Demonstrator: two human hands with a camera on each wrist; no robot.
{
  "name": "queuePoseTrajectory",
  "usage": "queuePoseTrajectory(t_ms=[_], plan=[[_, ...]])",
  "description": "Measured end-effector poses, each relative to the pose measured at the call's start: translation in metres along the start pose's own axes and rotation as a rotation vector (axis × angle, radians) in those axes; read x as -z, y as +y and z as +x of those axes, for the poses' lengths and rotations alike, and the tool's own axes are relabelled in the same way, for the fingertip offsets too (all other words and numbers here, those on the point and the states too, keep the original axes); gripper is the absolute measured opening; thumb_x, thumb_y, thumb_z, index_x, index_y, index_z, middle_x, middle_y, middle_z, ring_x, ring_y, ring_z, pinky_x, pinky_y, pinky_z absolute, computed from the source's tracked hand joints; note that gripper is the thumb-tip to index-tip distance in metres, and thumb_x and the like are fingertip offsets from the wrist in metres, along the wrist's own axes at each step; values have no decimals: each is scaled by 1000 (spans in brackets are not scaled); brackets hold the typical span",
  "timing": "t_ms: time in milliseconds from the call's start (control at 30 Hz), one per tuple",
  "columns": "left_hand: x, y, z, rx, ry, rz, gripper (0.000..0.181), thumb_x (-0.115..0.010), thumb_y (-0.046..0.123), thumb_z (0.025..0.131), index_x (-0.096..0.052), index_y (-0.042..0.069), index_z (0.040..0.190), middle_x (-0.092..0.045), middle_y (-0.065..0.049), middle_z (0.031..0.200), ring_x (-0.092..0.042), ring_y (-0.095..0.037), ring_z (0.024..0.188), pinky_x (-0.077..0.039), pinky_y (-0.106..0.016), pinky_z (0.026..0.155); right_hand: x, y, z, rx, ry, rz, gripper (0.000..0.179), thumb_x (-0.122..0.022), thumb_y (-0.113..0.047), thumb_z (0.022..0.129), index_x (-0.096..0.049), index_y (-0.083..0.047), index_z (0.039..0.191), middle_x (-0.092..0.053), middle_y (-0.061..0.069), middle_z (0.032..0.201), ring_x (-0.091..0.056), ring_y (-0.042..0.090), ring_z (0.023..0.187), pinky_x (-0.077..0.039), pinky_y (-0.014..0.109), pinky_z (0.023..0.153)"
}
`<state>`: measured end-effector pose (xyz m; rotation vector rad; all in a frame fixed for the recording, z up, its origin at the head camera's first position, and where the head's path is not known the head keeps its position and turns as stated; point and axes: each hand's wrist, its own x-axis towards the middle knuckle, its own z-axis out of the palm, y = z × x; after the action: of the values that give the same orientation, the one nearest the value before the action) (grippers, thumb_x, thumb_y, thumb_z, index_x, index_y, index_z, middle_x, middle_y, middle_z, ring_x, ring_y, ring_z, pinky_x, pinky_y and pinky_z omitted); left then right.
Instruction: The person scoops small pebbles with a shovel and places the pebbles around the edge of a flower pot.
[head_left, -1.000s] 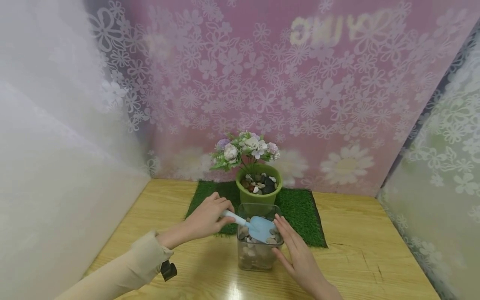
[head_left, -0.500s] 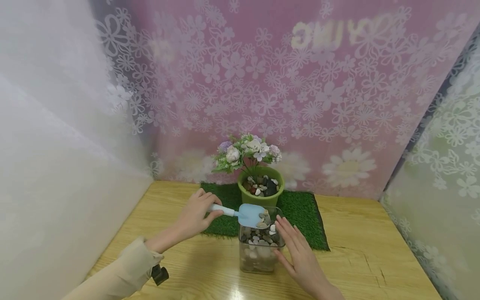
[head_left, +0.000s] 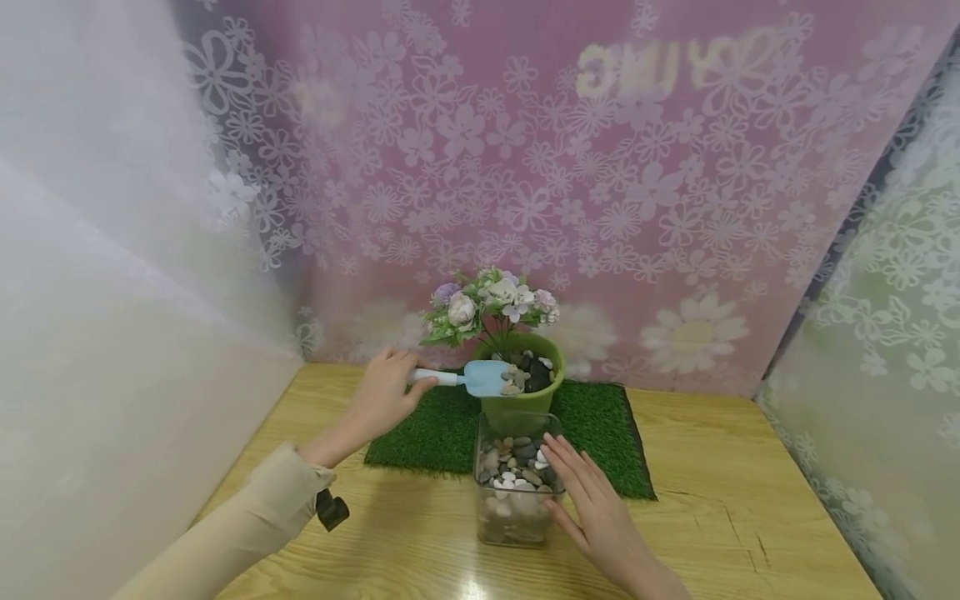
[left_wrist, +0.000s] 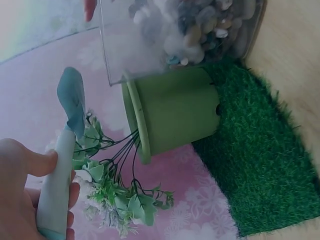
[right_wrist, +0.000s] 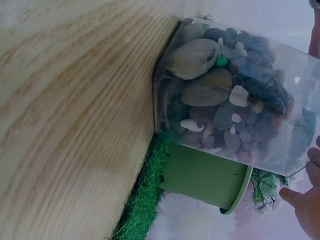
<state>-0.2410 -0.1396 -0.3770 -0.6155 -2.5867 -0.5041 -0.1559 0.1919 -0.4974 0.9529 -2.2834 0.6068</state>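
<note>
My left hand (head_left: 375,398) grips the white handle of a light blue hand trowel (head_left: 483,378). Several pebbles (head_left: 513,381) lie at the tip of its blade, which is over the left part of the green flowerpot (head_left: 510,407). Dark and pale stones show inside the pot, around the stems of white and purple flowers (head_left: 491,302). In front of the pot stands a clear plastic box (head_left: 517,490), partly filled with mixed stones (head_left: 517,467). My right hand (head_left: 603,512) rests with straight fingers against the box's right rim. In the left wrist view, fingers (left_wrist: 37,162) wrap the trowel handle.
Under the pot lies a green artificial grass mat (head_left: 435,437) on a wooden table (head_left: 720,483). A pink flower-printed backdrop (head_left: 525,183) rises close behind the plant. Pale panels (head_left: 150,250) stand at the left and right sides.
The trowel has risen out of the clear box with pebbles on its blade and moved away from me to the flowerpot. My right hand has stayed at the box.
</note>
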Motion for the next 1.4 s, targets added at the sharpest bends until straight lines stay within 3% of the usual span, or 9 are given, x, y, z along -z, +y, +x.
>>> queuePoseTrajectory(t_ms=[133, 467, 667, 800, 833, 900, 1000, 1233, 1400], plan=[[-10, 3, 16, 50, -44, 57, 26, -70, 34, 97, -71, 9, 106, -70, -3, 90, -49, -21, 78, -41, -38, 76, -1, 1, -1, -7, 0, 8, 61, -48, -41, 107, -40, -2, 154, -38, 12, 160, -35, 31, 147, -8, 27, 124], [-40, 16, 46, 40, -64, 247, 31, -68, 34, 98, -70, 3, 103, -69, -9, 90, -57, -29, 89, -44, -43, 102, -1, -2, 0, -21, 3, 26, 61, -49, -41, 107, -40, -2, 154, -37, 13, 161, -36, 33, 147, -8, 25, 123], [-47, 27, 59, 1, -58, 433, 33, -68, 37, 98, -74, 4, 105, -73, -12, 99, -62, -31, 106, -49, -44, 97, -3, -2, -1, -27, 13, 21, 62, -46, -43, 108, -40, -3, 154, -37, 12, 161, -38, 35, 145, -8, 24, 123], [-46, 44, 77, -36, -114, 529, 28, -67, 35, 98, -74, 11, 86, -72, -9, 90, -62, -28, 105, -50, -39, 87, -3, -2, -2, -36, 12, 23, 61, -48, -42, 108, -40, -4, 155, -37, 11, 161, -36, 31, 147, -9, 24, 122], [-45, 50, 82, -35, -144, 549, 30, -68, 35, 97, -72, 12, 78, -71, -8, 87, -61, -27, 110, -50, -38, 88, -3, -2, -2, -39, 13, 23, 61, -49, -41, 107, -39, -5, 155, -37, 10, 161, -36, 31, 147, -11, 25, 123], [-42, 62, 92, -35, -202, 583, 36, -71, 34, 95, -64, 15, 65, -68, -5, 79, -60, -25, 103, -48, -34, 82, -2, -2, -2, -48, 10, 24, 61, -53, -39, 106, -39, -6, 156, -37, 10, 161, -35, 30, 148, -15, 28, 123], [-40, 78, 103, -41, -262, 669, 45, -75, 40, 90, -54, 18, 57, -66, -3, 76, -58, -23, 107, -44, -32, 80, -1, -4, -2, -63, 4, 21, 62, -58, -35, 104, -38, -7, 156, -37, 9, 161, -35, 29, 148, -21, 33, 122], [-34, 97, 101, -55, -238, 854, 49, -64, 37, 99, -52, 19, 55, -57, 1, 66, -53, -19, 89, -31, -29, 67, -1, -5, -2, -67, -8, 12, 66, -65, -31, 100, -38, -8, 157, -36, 8, 162, -35, 28, 148, -17, 29, 123], [-30, 97, 93, -77, -188, 863, 37, -66, 36, 99, -61, 18, 67, -59, -1, 72, -49, -19, 86, -35, -29, 71, -1, -4, -2, -54, 16, 34, 62, -60, -33, 103, -41, -4, 154, -38, 10, 161, -35, 28, 148, -13, 24, 122]])
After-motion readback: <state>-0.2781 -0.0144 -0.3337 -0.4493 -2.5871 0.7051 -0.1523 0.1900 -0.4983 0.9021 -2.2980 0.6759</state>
